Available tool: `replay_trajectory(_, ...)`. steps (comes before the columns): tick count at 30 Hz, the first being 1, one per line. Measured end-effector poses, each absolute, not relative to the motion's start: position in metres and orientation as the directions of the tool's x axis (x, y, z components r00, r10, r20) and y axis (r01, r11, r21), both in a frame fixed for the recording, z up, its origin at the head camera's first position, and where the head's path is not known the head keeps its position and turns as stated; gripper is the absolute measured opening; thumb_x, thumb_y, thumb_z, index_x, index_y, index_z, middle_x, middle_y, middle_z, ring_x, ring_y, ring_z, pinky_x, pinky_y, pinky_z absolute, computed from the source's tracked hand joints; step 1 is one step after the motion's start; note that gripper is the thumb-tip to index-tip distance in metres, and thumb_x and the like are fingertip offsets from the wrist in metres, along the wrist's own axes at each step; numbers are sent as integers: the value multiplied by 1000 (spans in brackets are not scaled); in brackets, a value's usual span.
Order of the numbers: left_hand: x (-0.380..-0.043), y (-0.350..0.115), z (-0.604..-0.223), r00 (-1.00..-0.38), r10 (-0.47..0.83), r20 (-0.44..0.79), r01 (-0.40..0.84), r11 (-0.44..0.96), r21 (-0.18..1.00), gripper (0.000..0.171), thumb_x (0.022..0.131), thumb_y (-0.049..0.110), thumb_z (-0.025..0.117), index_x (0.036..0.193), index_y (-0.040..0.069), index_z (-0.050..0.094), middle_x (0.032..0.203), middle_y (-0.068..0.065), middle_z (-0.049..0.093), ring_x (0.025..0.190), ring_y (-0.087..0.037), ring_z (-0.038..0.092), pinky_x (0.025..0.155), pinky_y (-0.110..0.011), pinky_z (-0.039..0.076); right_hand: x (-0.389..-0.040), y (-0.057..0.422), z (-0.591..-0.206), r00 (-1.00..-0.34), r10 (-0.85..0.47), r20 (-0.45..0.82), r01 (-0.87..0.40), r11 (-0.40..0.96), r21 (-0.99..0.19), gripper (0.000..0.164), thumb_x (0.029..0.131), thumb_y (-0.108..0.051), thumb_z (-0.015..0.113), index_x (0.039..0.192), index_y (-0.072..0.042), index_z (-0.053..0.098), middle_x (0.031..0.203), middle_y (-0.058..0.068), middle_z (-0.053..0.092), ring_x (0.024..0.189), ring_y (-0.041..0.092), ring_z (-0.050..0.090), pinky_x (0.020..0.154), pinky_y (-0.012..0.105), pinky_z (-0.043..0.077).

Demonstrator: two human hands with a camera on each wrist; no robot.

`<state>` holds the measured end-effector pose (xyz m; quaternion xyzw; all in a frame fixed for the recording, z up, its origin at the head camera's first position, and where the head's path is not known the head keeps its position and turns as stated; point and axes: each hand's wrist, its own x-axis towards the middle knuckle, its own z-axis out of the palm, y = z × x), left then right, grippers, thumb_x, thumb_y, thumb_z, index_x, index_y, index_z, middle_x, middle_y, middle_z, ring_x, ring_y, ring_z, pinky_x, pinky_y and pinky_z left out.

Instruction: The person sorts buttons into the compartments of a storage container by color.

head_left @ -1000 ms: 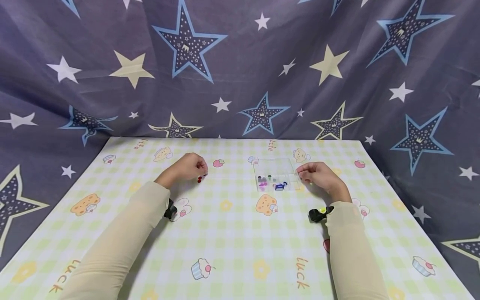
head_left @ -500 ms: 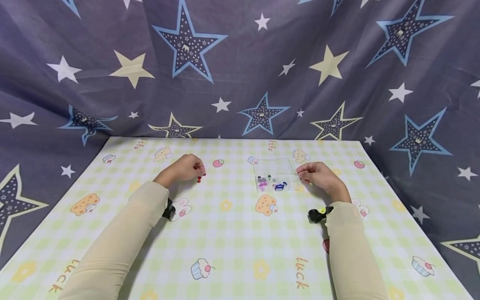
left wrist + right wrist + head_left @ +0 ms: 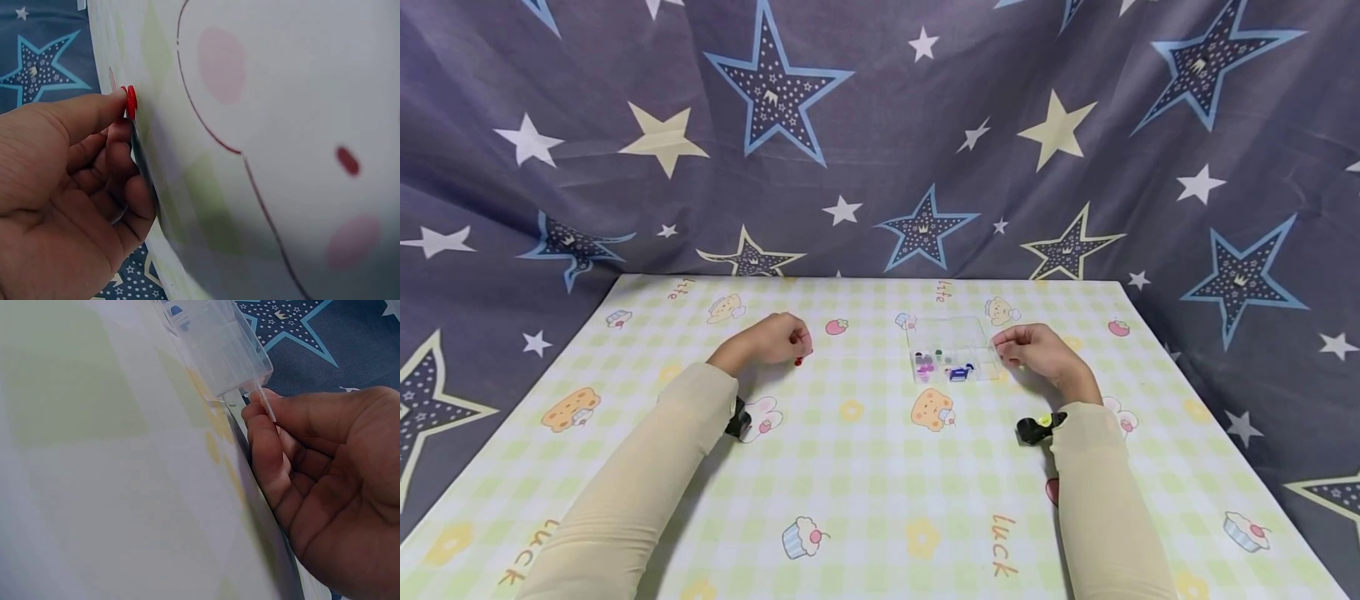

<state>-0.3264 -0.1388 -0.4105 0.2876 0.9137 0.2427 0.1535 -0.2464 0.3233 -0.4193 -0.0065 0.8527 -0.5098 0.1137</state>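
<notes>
My left hand (image 3: 772, 337) is low over the table at left, its thumb and fingers pinched at a small red round piece (image 3: 132, 102) with a thin edge. The fingertips partly hide it, and its exact kind is unclear. Another red bit (image 3: 798, 362) shows just below the fingertips in the head view. With thumb and forefinger my right hand (image 3: 1041, 354) pinches the thin clear edge of a compartment box (image 3: 225, 356). This clear plastic box stands open, its lid laid back toward the far side. Purple pieces (image 3: 925, 367) and a blue piece (image 3: 958, 374) lie in its compartments.
A pastel checked cloth (image 3: 850, 483) with printed cartoons covers the table. Behind it hangs a dark curtain (image 3: 865, 150) with stars. A black wrist camera (image 3: 1039, 429) sits on the right wrist, another on the left.
My left hand has lowered slightly onto the red pieces, which are now more covered by its fingertips. The right hand and the box stay in place.
</notes>
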Motion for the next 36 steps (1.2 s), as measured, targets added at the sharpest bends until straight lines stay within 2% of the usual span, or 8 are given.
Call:
replay_trajectory(4, -324, -137, -413, -765, 634, -116, 496, 694, 522, 14, 103, 3, 54, 95, 0, 65, 79, -7, 67, 70, -15, 54, 76, -35, 44, -243, 319, -413, -973, -129, -193, 108, 483, -869, 28, 104, -4, 55, 125, 13, 59, 89, 18, 61, 75, 25, 49, 67, 35, 41)
replay_trajectory(10, -323, -120, -412, -781, 619, -76, 484, 678, 553, 17, 108, 8, 49, 100, 0, 61, 88, -11, 62, 58, -17, 50, 69, -36, 44, -250, 328, -428, -976, -121, -183, 107, 467, -878, 26, 104, -6, 57, 124, 9, 62, 88, 9, 62, 77, 20, 51, 68, 30, 43)
replay_trajectory(15, -322, -91, -401, -773, 633, -25, 507, 643, 574, 18, 108, 12, 50, 105, -1, 62, 100, -13, 62, 73, -21, 50, 73, -39, 43, -253, 331, -434, -978, -118, -170, 98, 460, -883, 25, 103, -4, 57, 123, 9, 62, 89, 7, 62, 78, 19, 53, 69, 29, 46)
replay_trajectory(18, -319, -72, -397, -758, 652, -2, 528, 616, 585, 17, 108, 12, 50, 100, 1, 60, 105, -16, 64, 79, -22, 49, 77, -40, 42, -252, 329, -430, -975, -129, -178, 101, 455, -885, 26, 103, -4, 55, 124, 11, 61, 88, 8, 61, 77, 20, 52, 69, 30, 45)
replay_trajectory(24, -311, -32, -394, -725, 688, 38, 560, 557, 613, 16, 107, 10, 52, 94, 3, 59, 98, -12, 63, 78, -19, 49, 76, -35, 42, -254, 330, -431, -977, -127, -169, 93, 460, -883, 26, 103, -7, 57, 123, 8, 62, 85, 6, 61, 75, 18, 51, 67, 30, 43)
replay_trajectory(28, -309, -5, -396, -674, 736, 65, 608, 503, 614, 15, 106, 8, 52, 94, 3, 60, 94, -8, 64, 78, -17, 49, 77, -31, 42, -254, 331, -433, -978, -124, -171, 97, 456, -885, 25, 103, -5, 57, 122, 9, 62, 85, 6, 60, 75, 18, 51, 67, 29, 43)
replay_trajectory(33, -304, 22, -397, -633, 773, 39, 627, 483, 611, 14, 104, 5, 54, 92, 5, 61, 89, -6, 62, 79, -14, 49, 79, -28, 43, -254, 330, -435, -977, -125, -175, 100, 456, -884, 24, 103, -5, 56, 122, 9, 62, 86, 6, 60, 76, 18, 51, 67, 29, 44)
replay_trajectory(36, -301, 34, -396, -623, 782, 17, 620, 479, 621, 14, 105, 5, 54, 93, 5, 62, 91, -9, 64, 78, -14, 49, 79, -28, 43, -254, 330, -433, -978, -123, -166, 91, 463, -882, 24, 103, -6, 57, 121, 8, 63, 85, 6, 61, 75, 18, 51, 66, 29, 43)
